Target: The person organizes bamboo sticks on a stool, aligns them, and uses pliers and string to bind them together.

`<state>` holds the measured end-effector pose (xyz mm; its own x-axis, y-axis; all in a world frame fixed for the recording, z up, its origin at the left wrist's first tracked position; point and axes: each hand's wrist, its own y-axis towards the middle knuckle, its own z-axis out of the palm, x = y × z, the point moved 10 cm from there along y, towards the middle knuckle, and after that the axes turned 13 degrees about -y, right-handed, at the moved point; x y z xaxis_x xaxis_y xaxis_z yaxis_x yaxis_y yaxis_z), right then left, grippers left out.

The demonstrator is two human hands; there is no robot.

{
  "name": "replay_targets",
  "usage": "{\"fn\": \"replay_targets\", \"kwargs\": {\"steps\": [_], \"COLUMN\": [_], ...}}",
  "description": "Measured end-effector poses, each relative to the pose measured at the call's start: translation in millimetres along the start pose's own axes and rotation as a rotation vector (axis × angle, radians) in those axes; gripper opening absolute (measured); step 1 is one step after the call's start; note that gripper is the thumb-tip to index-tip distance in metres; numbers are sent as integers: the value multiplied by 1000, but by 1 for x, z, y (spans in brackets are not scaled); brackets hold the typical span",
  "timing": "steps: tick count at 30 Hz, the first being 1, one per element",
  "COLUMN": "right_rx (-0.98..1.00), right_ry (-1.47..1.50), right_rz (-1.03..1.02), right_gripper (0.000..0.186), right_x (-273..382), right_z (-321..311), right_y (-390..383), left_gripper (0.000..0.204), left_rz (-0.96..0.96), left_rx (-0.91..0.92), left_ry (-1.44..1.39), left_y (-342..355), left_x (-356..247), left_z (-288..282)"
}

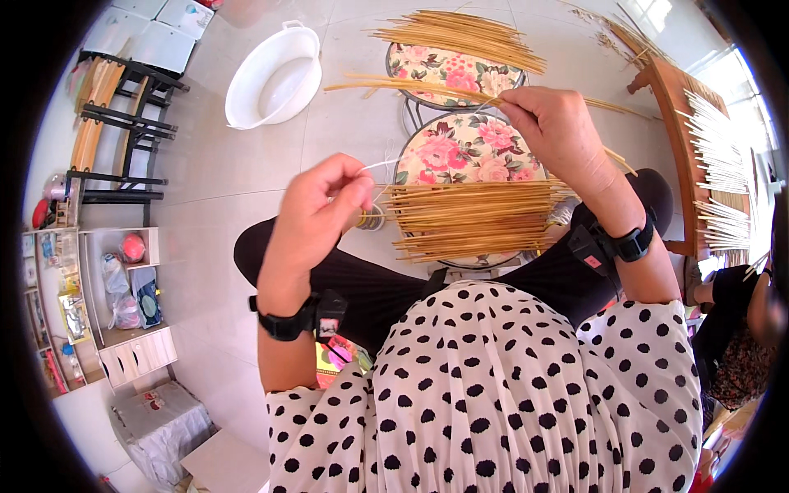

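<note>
The left hand point(316, 209) is raised over the lap with its fingers curled in and thumb and forefinger pinched on a thin white thread point(380, 165), which runs from the fingertips rightward toward the stool ahead. The right hand point(555, 127) is lifted higher and farther out, its fingers closed around a few thin bamboo sticks point(411, 85) that stretch away to the left over the floor, with short ends poking out behind the wrist. Both wrists carry black bands with small black devices. Between and below the hands a flat sheet of bamboo sticks point(472, 218), laid side by side, rests across the near floral stool point(468, 152), just beyond the person's knees in black trousers; beside its left edge, just under the left hand, sits a small spool point(374, 218), partly hidden. A second floral stool point(448, 70) stands just behind the first and bears a loose bundle of sticks point(464, 37). Farther left on the tiled floor is a white plastic basin point(275, 78), and beyond it a black metal rack point(123, 123). At the right stands a wooden frame point(690, 140) with rows of pale sticks, and another person sits at the lower right edge.
</note>
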<state>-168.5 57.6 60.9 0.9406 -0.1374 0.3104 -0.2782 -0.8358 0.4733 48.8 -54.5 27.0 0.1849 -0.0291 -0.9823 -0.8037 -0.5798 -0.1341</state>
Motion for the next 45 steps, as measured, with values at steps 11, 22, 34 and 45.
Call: {"fn": "replay_targets", "kwargs": {"steps": [11, 22, 34, 45], "right_rx": [153, 368, 458, 452], "right_ry": [8, 109, 214, 243], "right_rz": [-1, -45, 5, 36], "right_gripper": [12, 14, 14, 12], "right_x": [11, 0, -36, -42], "right_z": [33, 80, 131, 135], "right_y": [-17, -31, -35, -31], "left_gripper": [12, 16, 24, 27], "left_rz": [263, 931, 762, 36], "left_rx": [105, 24, 402, 1022], "left_ry": [621, 1008, 901, 601], "left_y": [41, 193, 242, 174], "left_x": [-150, -183, -39, 68], "left_z": [-1, 67, 113, 153]}}
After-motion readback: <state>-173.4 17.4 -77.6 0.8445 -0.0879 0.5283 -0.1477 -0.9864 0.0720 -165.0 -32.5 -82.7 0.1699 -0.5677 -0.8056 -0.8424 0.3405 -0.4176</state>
